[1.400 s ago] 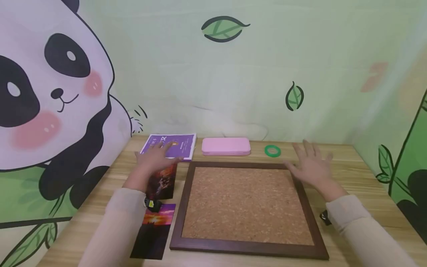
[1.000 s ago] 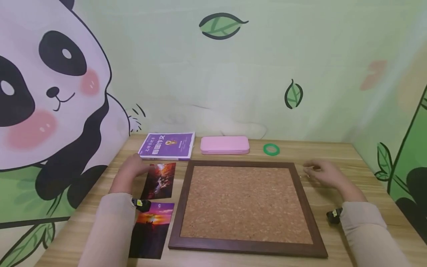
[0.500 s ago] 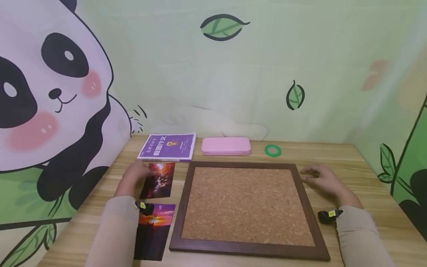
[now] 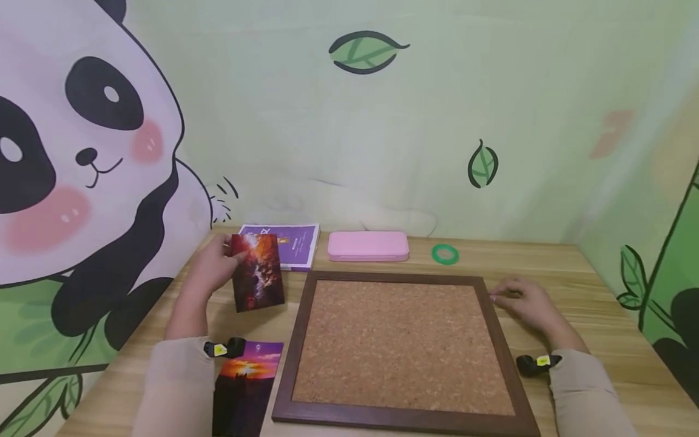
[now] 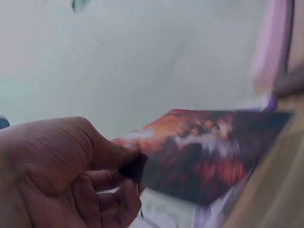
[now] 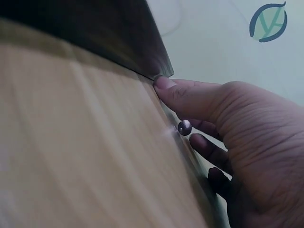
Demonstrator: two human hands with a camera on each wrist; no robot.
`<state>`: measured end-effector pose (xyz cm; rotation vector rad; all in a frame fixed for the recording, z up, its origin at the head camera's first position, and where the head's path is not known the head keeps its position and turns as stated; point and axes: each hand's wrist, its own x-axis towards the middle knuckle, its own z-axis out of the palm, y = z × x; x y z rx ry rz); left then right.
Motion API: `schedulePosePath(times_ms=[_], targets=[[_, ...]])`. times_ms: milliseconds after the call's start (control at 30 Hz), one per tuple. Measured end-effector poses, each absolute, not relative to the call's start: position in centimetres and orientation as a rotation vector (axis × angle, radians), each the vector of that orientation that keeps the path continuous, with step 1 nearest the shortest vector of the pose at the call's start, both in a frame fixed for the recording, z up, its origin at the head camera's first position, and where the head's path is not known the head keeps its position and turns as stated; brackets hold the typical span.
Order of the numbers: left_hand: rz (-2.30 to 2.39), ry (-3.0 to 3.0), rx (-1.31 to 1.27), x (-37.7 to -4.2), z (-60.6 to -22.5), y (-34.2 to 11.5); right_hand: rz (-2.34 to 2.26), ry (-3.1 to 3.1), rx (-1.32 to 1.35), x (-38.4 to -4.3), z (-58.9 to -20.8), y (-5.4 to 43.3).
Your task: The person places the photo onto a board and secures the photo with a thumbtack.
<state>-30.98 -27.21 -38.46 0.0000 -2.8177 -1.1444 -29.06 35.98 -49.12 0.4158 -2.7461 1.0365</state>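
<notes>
My left hand (image 4: 214, 264) pinches the left edge of a red-and-orange photo (image 4: 258, 276), lifted and tilted above the table. In the left wrist view the thumb lies on the photo (image 5: 204, 152), which is slightly blurred. A second photo (image 4: 246, 388), a purple sunset, lies flat below, partly covered by the left sleeve. My right hand (image 4: 530, 303) rests on the table beside a brown-framed cork board (image 4: 404, 346), fingers loosely bent. In the right wrist view the thumb (image 6: 166, 85) touches the frame's corner. A small shiny round bead or pin head (image 6: 185, 127) sits beside the fingers.
Along the back of the wooden table (image 4: 568, 267) stand a purple book (image 4: 297, 246), partly behind the raised photo, a pink case (image 4: 368, 246) and a green ring-shaped tape roll (image 4: 445, 254). A wall covering with a panda and leaves (image 4: 363, 53) rises behind.
My left hand has come down from over the book, taken hold of the red-and-orange photo and raised it off the table. The right hand has lowered to the board's right edge.
</notes>
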Motion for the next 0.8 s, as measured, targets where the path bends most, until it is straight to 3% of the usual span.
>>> schedulePosePath(times_ms=[200, 367, 567, 800], targets=[[-1.636, -2.636, -0.274, -30.7, -39.4, -21.2, 1.017, -2.733, 0.332, -29.0, -49.3, 36.0], [-1.572, -2.731, -0.418, -31.5, -42.7, -16.9, 1.108, -2.603, 0.177, -28.8, -49.1, 35.8], [-1.405, -2.820, -0.470, -31.6, -45.8, -15.0, 1.199, -2.488, 0.146, -28.5, -49.1, 35.3], [-1.302, -2.798, -0.531, -31.7, -46.6, -14.7, 1.195, -2.518, 0.203, -28.3, -48.7, 35.1]])
